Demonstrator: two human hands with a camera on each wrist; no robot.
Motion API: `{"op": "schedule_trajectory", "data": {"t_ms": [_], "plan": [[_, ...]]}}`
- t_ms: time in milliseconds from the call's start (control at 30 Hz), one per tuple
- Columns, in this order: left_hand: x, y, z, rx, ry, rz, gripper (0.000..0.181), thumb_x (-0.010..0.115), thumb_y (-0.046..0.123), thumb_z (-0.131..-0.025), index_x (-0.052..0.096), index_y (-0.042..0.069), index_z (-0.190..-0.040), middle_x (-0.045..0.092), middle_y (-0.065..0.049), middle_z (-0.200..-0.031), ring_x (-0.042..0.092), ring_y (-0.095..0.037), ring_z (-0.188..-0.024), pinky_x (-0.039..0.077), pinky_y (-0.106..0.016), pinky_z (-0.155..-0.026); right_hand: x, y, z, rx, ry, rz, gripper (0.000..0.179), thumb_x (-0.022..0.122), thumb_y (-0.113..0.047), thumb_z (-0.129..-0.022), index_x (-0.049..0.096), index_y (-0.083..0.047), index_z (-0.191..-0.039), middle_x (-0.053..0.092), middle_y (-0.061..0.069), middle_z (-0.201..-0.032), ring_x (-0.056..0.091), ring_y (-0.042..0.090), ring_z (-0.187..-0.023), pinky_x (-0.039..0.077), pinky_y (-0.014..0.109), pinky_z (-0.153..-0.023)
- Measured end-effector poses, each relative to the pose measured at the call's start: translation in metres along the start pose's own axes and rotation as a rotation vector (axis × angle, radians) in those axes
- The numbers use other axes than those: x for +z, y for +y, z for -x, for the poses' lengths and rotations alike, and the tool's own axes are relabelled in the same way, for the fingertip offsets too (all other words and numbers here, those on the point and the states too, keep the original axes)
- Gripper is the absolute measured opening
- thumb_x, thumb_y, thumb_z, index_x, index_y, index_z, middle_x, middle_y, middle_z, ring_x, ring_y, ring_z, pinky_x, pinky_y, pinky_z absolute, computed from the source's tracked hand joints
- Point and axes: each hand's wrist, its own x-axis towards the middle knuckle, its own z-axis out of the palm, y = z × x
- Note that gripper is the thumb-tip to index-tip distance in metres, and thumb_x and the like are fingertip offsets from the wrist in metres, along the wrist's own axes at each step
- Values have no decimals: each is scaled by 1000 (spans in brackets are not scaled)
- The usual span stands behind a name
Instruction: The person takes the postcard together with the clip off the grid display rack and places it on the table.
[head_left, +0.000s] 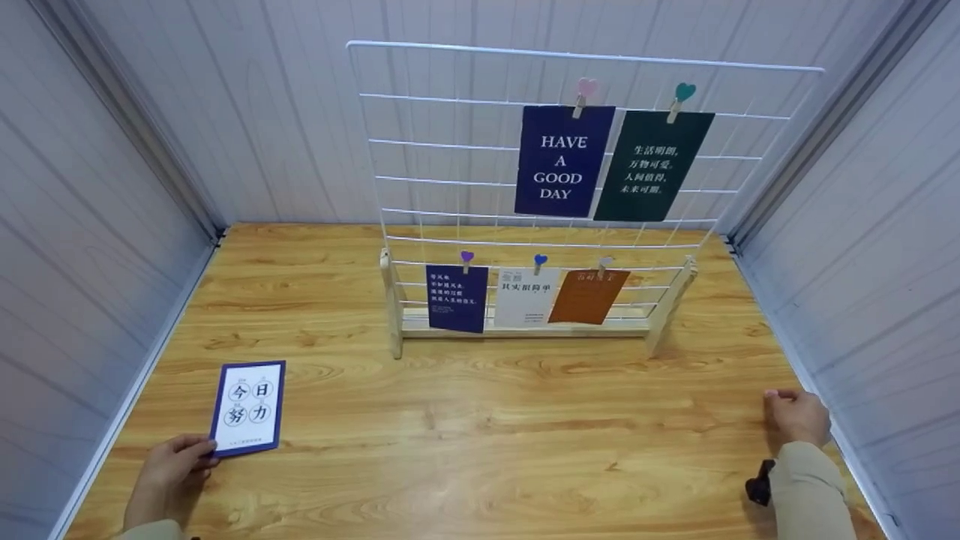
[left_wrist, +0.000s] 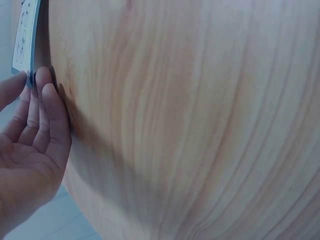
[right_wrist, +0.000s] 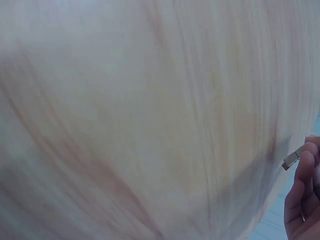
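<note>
Head view: I am pinching a blue-bordered white card [head_left: 249,405] by its lower left corner with my left hand [head_left: 171,469], over the left part of the wood-grain surface [head_left: 480,450]. Thumb and fingers are gripping only that corner, probably so the four circled characters are showing uncovered. From the left wrist, the card is appearing tilted, its edge lifting clear of the wood.

Well apart, near the right edge, my right hand [head_left: 802,416] is curling its fingers; the right wrist view is showing them pinching a small wooden clip [right_wrist: 293,160]. One end is poking out past the fingers, perhaps to leave it free; whether I am squeezing it open, I cannot tell.

Between and beyond my hands, a white wire grid [head_left: 585,57] is standing in a wooden base [head_left: 392,315], likely so cards are facing me upright. Heart-topped clips are pinning cards by their top edges, presumably to leave the print readable: a navy "HAVE A GOOD DAY" card [head_left: 562,165] and a dark green card [head_left: 654,169] are hanging high towards the right, while a small navy card [head_left: 457,300], a white printed card [head_left: 523,304] and an orange card [head_left: 589,298] are lining the lower wires.
</note>
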Motion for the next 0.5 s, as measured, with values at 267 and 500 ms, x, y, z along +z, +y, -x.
{"op": "schedule_trajectory", "data": {"t_ms": [267, 500], "plan": [[4, 4, -1, -55, 61, -43, 51, 56, 19, -86, 37, -17, -117, 57, -6, -74, 56, -17, -65, 49, -32, -61, 3, 1, -4, 2, 4, 33, 46, 49, -33, -88, 54, 7, -111, 52, 29, -106, 49, 43, -89, 40, 47, -66], [6, 9, 0, -67, 97, -115, 55, 53, 24, -87, 37, -18, -118, 56, -9, -77, 55, -17, -65, 49, -32, -59, 3, 3, -6, 9, -26, 41, 47, 48, -34, -88, 53, 6, -111, 53, 28, -105, 49, 43, -89, 41, 47, -66]]}}
